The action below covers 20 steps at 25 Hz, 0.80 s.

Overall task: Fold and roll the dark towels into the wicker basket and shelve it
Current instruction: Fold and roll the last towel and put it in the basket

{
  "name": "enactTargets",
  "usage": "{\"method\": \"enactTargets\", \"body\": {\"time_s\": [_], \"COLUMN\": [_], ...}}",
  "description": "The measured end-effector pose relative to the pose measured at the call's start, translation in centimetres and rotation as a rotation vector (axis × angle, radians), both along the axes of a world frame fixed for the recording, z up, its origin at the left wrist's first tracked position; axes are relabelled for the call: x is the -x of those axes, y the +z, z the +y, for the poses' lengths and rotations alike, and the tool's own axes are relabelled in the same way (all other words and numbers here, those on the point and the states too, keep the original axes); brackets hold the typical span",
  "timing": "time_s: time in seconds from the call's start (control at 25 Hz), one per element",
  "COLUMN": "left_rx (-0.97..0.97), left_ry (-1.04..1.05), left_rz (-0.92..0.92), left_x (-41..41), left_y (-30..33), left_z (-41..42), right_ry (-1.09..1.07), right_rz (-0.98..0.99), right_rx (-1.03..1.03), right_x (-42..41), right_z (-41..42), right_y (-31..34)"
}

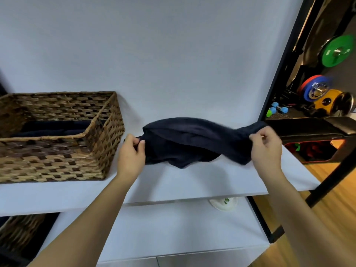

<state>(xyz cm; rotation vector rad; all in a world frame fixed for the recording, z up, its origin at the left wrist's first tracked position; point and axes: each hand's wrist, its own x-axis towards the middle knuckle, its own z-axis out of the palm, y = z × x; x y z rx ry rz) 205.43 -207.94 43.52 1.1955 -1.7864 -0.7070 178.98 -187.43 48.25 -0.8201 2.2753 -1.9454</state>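
A dark navy towel (192,141) hangs bunched and stretched between my two hands just above the white shelf board (192,182). My left hand (132,154) pinches its left end, and my right hand (266,149) grips its right end with curled fingers. To the left stands the wicker basket (104,132) on the same shelf, with dark rolled towels (55,128) lying inside along its back. The basket's near wall hides its floor.
A white wall backs the shelf. A black metal frame post (285,60) runs up on the right. Below is a lower white shelf (173,228) with a white object (223,204) and a second wicker basket (19,228) at the left. Gym weights (337,51) stand beyond on the right.
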Motion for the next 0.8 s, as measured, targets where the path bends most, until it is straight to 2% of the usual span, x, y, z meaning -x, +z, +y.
{"method": "enactTargets", "body": {"time_s": [0.12, 0.16, 0.24, 0.28, 0.32, 0.4, 0.44, 0.48, 0.56, 0.64, 0.68, 0.72, 0.8], "left_rx": [-0.124, -0.158, -0.203, -0.199, -0.171, -0.048, -0.002, 0.017, 0.063, 0.163, 0.210, 0.245, 0.215], "left_ry": [-0.103, -0.129, -0.218, -0.286, -0.354, -0.448, -0.460, -0.448, -0.361, -0.228, -0.173, -0.137, -0.127], "left_rz": [-0.370, -0.409, -0.302, -0.278, -0.344, -0.616, -0.675, -0.650, -0.413, -0.107, -0.049, -0.099, -0.369], "left_x": [-0.7, -1.0, -1.5, -1.4, -1.3, -1.1, -1.1, -1.3, -1.8, -2.1, -2.2, -2.1, -2.0], "left_y": [-2.6, -3.3, -3.9, -3.9, -3.8, -3.6, -3.7, -3.5, -2.5, -0.8, 0.3, 1.2, 1.6], "left_z": [-0.2, -0.1, 0.2, 0.4, 0.6, 1.4, 1.4, 1.2, 0.8, 0.1, -0.1, -0.3, -0.5], "right_ry": [0.060, 0.034, 0.108, 0.219, 0.316, 0.359, 0.339, 0.312, 0.203, 0.044, 0.054, 0.155, 0.407], "right_rz": [0.237, 0.368, 0.530, 0.555, 0.568, 0.608, 0.662, 0.705, 0.730, 0.613, 0.518, 0.409, 0.269], "right_rx": [-0.505, -0.598, -0.643, -0.718, -0.837, -1.030, -1.073, -1.085, -0.975, -0.702, -0.607, -0.581, -0.712], "right_x": [-0.6, -1.0, -1.9, -2.4, -2.7, -2.8, -2.6, -2.6, -2.3, -2.0, -1.7, -1.5, -2.4], "right_z": [1.3, 1.5, 1.3, 0.9, 0.5, 0.2, 0.1, 0.1, 0.1, 0.2, 0.5, 0.9, 1.0], "right_y": [-2.6, -3.4, -4.7, -5.2, -5.9, -7.2, -7.3, -7.0, -6.5, -4.6, -3.6, -2.8, -1.7]}}
